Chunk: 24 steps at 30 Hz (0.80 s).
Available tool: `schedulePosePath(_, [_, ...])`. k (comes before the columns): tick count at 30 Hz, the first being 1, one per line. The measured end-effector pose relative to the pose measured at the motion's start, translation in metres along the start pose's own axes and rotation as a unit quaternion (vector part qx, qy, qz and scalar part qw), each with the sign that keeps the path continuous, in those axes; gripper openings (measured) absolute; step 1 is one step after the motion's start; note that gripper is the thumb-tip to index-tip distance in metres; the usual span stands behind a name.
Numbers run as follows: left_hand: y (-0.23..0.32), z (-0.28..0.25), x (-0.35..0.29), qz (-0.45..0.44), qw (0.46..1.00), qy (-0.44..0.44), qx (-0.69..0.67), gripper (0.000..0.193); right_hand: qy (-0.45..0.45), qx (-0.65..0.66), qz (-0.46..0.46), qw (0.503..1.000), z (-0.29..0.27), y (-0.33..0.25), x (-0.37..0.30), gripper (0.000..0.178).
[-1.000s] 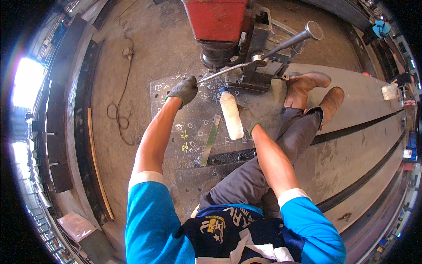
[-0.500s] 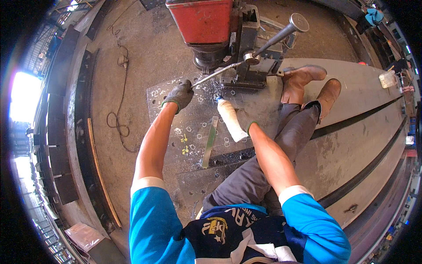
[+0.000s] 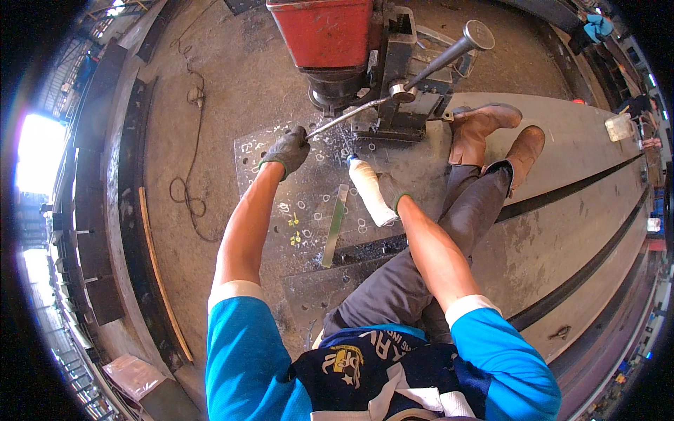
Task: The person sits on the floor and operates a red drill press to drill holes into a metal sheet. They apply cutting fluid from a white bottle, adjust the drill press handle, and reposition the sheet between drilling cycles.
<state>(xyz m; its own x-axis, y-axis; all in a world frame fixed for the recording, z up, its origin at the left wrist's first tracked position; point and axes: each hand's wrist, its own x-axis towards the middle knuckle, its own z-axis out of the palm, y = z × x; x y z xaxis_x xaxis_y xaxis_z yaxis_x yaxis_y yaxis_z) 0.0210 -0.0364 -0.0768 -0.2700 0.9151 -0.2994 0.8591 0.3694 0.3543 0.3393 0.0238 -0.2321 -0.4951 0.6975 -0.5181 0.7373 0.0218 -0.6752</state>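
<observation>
My left hand (image 3: 288, 152), in a dark grey glove, is closed round the end of a metal feed lever (image 3: 353, 112) on a red and black drill press (image 3: 324, 35). In my right hand (image 3: 392, 188), gloved too, is a whitish plastic bottle (image 3: 368, 188) with a blue cap. The bottle lies tilted, cap pointing up toward the drill's lower end; the bottle partly hides the right fingers. Under both hands is a dark steel plate (image 3: 263, 203) with drilled holes and white chalk rings. A flat greenish metal strip (image 3: 335, 228) rests on it, left of the bottle.
A second lever arm with a round knob (image 3: 479, 35) sticks out to the right of the drill. My boots (image 3: 484, 133) rest on long grey steel plates (image 3: 562, 196) at the right. A cable (image 3: 188, 189) lies on the floor at left. Another person (image 3: 597, 28) is far right.
The bottle's capped end has shifted very slightly right and down. My left hand stays on the lever, almost unmoved.
</observation>
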Motion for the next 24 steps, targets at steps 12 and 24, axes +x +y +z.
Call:
schedulePosePath(12, [0.0, 0.003, -0.001, 0.007, 1.0, 0.02, 0.003, 0.029, 0.015, 0.057, -0.072, 0.996, 0.0, -0.001, -0.003, 0.034])
schedulePosePath(24, [0.001, 0.005, 0.001, -0.009, 1.0, 0.008, -0.015, 0.03, -0.057, 0.133, -0.077, 0.986, 0.004, -0.004, 0.002, 0.031])
